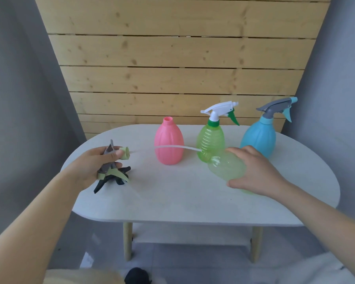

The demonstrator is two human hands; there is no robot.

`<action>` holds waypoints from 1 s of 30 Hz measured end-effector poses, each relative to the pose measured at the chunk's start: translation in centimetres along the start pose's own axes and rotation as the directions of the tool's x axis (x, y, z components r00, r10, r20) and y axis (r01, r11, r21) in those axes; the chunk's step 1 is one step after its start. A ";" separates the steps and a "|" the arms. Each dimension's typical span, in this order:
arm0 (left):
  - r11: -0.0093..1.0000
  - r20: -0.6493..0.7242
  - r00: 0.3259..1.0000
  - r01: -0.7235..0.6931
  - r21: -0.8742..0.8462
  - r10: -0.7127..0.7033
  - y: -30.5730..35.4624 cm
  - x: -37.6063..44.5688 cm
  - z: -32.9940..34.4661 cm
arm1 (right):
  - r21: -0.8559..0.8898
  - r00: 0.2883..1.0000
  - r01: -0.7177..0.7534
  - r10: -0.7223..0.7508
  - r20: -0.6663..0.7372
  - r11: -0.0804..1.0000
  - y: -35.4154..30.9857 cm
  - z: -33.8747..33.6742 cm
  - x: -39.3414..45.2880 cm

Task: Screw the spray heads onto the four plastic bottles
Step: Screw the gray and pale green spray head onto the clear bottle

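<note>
My left hand (94, 162) grips a grey and pale green spray head (125, 153) above the table's left side; its white tube (172, 147) reaches right toward the bottles. Under that hand lies another spray head, black with pale green trim (113, 179). My right hand (252, 171) holds a clear green bottle (223, 167) tilted on its side, neck pointing left. A pink bottle (168, 141) stands open, with no head. Behind, a green bottle (211, 140) carries a white and green spray head (219, 110), and a blue bottle (258, 138) carries a grey and blue one (277, 108).
Everything sits on a white oval table (172, 201) with pale wooden legs. A wooden slat wall (172, 68) rises right behind it, with grey walls on both sides. The three standing bottles form a row along the table's far edge.
</note>
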State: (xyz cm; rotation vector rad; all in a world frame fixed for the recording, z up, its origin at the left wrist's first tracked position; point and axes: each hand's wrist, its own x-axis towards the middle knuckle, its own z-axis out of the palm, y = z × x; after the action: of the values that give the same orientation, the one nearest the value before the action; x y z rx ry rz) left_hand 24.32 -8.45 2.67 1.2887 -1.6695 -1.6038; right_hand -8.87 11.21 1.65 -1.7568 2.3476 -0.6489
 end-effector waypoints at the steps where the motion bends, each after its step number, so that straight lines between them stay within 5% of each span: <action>1: 1.000 0.000 1.000 -0.002 0.004 0.002 0.0 0.0 0.1 | 0.004 1.000 0.006 -0.006 -0.002 1.000 -0.1 0.0 0.0; 8: 0.999 0.008 0.999 -0.032 0.023 0.031 0.3 -0.5 1.0 | 0.036 1.000 0.011 -0.011 -0.014 0.999 -0.3 0.1 0.0; 25: 0.959 0.150 0.971 -0.213 0.187 0.186 2.2 -1.6 10.6 | -0.225 0.963 0.261 -0.269 -0.003 0.939 -3.1 2.0 0.5; 30: 0.933 0.177 0.962 -0.250 0.258 0.209 2.6 -1.1 11.1 | -0.051 0.971 0.240 -0.240 -0.001 0.969 -2.8 1.3 0.5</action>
State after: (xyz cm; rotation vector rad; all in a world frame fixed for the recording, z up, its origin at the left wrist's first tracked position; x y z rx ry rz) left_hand 14.54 -2.41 3.28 1.0696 -2.1139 -1.3895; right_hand -6.11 9.73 1.67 -2.0860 2.1925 -0.6320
